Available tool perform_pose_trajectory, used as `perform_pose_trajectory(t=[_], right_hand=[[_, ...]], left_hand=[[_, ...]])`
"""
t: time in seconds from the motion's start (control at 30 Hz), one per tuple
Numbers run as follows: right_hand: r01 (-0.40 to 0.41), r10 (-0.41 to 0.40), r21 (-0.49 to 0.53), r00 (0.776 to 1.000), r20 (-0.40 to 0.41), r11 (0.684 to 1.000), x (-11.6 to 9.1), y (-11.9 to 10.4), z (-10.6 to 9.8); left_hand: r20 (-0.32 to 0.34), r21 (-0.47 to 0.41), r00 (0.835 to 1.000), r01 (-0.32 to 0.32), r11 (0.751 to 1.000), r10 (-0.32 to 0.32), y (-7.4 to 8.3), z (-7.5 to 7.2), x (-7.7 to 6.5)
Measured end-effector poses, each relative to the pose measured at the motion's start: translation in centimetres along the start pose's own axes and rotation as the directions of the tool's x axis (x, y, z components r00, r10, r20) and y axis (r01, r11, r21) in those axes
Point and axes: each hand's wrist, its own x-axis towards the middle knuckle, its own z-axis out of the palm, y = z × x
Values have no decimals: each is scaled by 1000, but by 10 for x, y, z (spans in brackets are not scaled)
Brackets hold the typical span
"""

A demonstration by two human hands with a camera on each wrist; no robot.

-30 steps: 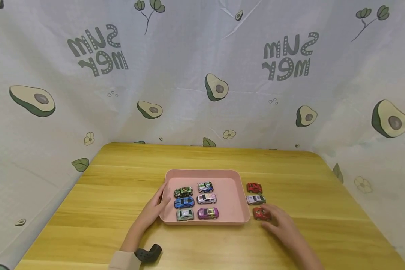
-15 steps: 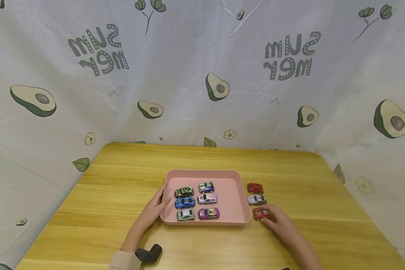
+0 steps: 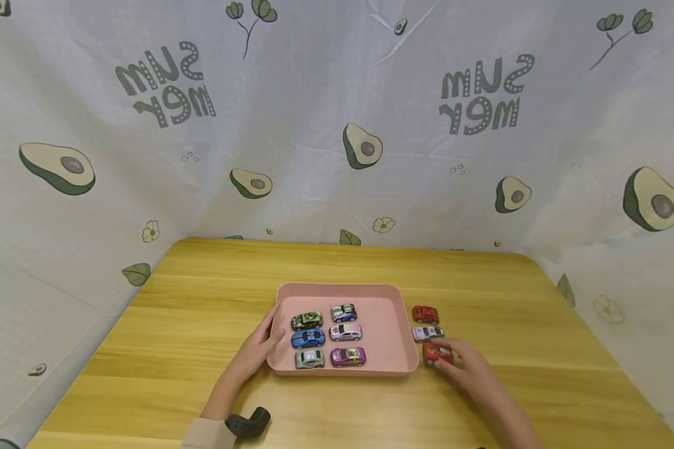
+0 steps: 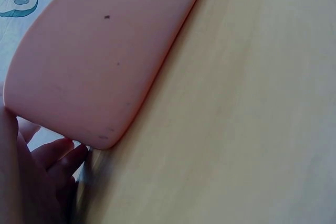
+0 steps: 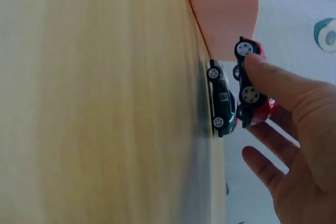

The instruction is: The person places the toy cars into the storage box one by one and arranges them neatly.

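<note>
My right hand [image 3: 474,371] pinches a red toy car [image 3: 437,353] between thumb and fingers, to the right of the pink tray [image 3: 384,370]. In the right wrist view this red car [image 5: 254,106] is raised off the tabletop, wheels towards the camera. Behind it stands a white toy car [image 3: 427,333], and farther back another red toy car [image 3: 425,314]. At the tray's left end, my left hand [image 3: 253,353] grips the wall, thumb over the rim and fingers outside. Several toy cars sit in two columns inside, among them a purple car [image 3: 348,357] and a blue car [image 3: 307,338].
The wooden table [image 3: 213,274] reaches back to a hanging cloth [image 3: 303,137] printed with avocados. A black strap-like piece [image 3: 249,423] sits at my left wrist. Beside the purple car, the tray's right part shows bare pink floor.
My right hand has closed its thumb and fingers on the nearest red car and lifted it slightly. The left hand stays on the tray.
</note>
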Motion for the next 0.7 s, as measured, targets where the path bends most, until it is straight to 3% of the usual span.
perform_pose_trajectory(t=[0.53, 0.7], right_hand=[[96, -101, -156, 994, -29, 983, 1, -20, -7], [187, -201, -223, 979, -42, 957, 9, -32, -5]], left_hand=[[3, 7, 1000, 2, 1000, -2, 1, 1, -1], [5, 18, 1000, 4, 1000, -4, 1, 0, -1]])
